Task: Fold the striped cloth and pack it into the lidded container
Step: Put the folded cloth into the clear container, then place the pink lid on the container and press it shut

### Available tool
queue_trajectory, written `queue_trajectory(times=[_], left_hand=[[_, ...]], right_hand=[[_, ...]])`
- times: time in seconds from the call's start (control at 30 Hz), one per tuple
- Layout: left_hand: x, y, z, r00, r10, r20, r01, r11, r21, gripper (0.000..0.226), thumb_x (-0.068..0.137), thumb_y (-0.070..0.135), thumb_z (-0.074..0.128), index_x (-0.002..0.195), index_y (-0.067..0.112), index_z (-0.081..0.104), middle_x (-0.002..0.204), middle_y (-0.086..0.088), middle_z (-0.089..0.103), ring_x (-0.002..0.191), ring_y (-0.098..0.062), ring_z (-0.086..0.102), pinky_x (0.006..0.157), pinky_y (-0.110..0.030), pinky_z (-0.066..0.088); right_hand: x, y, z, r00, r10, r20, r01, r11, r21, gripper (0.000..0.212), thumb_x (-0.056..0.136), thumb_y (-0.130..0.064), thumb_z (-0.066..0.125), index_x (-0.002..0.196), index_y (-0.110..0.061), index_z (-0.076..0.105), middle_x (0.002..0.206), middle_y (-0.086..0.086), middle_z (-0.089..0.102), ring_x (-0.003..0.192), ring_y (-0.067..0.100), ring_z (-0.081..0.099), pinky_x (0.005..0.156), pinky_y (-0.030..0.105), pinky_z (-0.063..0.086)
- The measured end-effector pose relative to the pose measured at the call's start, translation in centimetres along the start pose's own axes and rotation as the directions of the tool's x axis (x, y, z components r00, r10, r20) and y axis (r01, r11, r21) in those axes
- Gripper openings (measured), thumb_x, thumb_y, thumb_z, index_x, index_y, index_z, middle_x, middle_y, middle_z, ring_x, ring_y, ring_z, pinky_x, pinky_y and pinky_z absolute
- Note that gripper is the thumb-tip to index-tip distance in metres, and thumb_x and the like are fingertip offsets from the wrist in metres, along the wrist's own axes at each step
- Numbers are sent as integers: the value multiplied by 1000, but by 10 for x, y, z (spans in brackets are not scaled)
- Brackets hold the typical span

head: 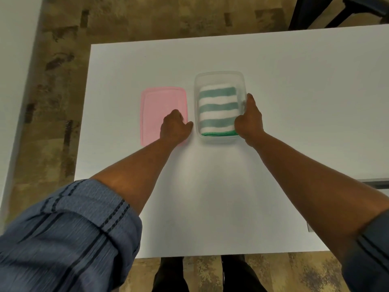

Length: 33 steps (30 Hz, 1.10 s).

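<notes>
The striped cloth (217, 110), green and white, lies folded inside the clear plastic container (219, 75) on the white table. My right hand (249, 118) grips the container's right wall near its front corner, thumb inside against the cloth. The pink lid (160, 104) lies flat on the table just left of the container. My left hand (175, 127) rests on the lid's front right corner, fingers curled down onto it; whether it has the lid's edge gripped I cannot tell.
The white table (294, 102) has its left edge close to the lid and its front edge near my body. A second white surface (16, 60) stands at far left across a gap of patterned floor. Dark chair legs (336, 13) show at top right.
</notes>
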<state>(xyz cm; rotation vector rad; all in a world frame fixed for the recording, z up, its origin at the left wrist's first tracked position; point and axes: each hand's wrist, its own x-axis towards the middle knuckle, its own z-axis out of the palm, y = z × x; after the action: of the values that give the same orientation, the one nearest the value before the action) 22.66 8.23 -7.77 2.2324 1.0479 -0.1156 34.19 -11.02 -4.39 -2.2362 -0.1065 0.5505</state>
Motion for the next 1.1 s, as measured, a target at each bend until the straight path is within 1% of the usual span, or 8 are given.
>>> queue_trajectory(times=[0.13,0.27,0.33,0.57,0.73,0.9,1.0,1.1], left_hand=[[0,3,-2,1000,0,0,0,1000,24,32,86,33,75,100,7,62,91,-4,62,83,-26,60,71,-31,41],[-1,8,-7,1000,-21,-1,21,1000,18,16,84,18,69,88,3,68,80,-7,66,81,-32,68,67,-29,43],[-3,9,-12,999,-34,-16,34,999,-2,15,80,16,67,85,2,67,77,-10,67,76,-31,67,63,-29,44],[-10,22,-42,996,-49,-80,35,986,-165,25,74,31,67,70,19,46,68,4,50,58,-13,45,53,-28,35],[-19,48,-71,986,-32,-162,-5,975,-222,34,77,25,63,63,18,33,63,1,35,56,-17,35,55,-29,31],[-29,73,-98,978,20,-210,-75,964,-256,29,79,24,64,69,15,37,71,-5,39,64,-20,42,60,-35,39],[-37,91,-114,965,60,-255,-132,953,-274,26,79,28,64,74,15,42,75,-5,46,65,-18,49,62,-33,46],[-45,112,-123,953,106,-285,-194,934,-301,27,78,30,64,73,16,41,74,-4,48,63,-17,49,60,-33,47]], right_hand=[[0,3,3,999,-31,-6,31,999,28,66,89,1,39,151,-20,35,121,-3,55,105,22,55,85,31,47],[3,5,4,1000,-23,-3,23,999,34,72,88,3,38,155,-21,30,136,2,57,116,24,56,97,39,52],[4,6,4,999,-36,-10,36,999,27,71,87,3,38,154,-20,32,131,1,57,115,24,55,95,36,50],[5,8,6,998,-63,-13,63,997,37,63,84,3,37,142,-19,41,115,-5,55,105,24,57,87,35,50],[3,7,4,998,-57,4,57,996,63,62,85,1,39,143,-21,41,117,-6,56,106,23,57,90,36,52],[2,6,5,999,-48,15,46,994,95,55,84,0,39,134,-23,46,95,-24,50,95,15,57,80,32,49],[3,7,5,999,-48,15,47,994,103,56,83,-1,38,133,-24,47,99,-19,56,90,8,58,83,35,54],[2,7,5,998,-57,28,54,992,113,55,82,-3,39,133,-23,47,113,-6,61,99,19,61,89,41,58]])
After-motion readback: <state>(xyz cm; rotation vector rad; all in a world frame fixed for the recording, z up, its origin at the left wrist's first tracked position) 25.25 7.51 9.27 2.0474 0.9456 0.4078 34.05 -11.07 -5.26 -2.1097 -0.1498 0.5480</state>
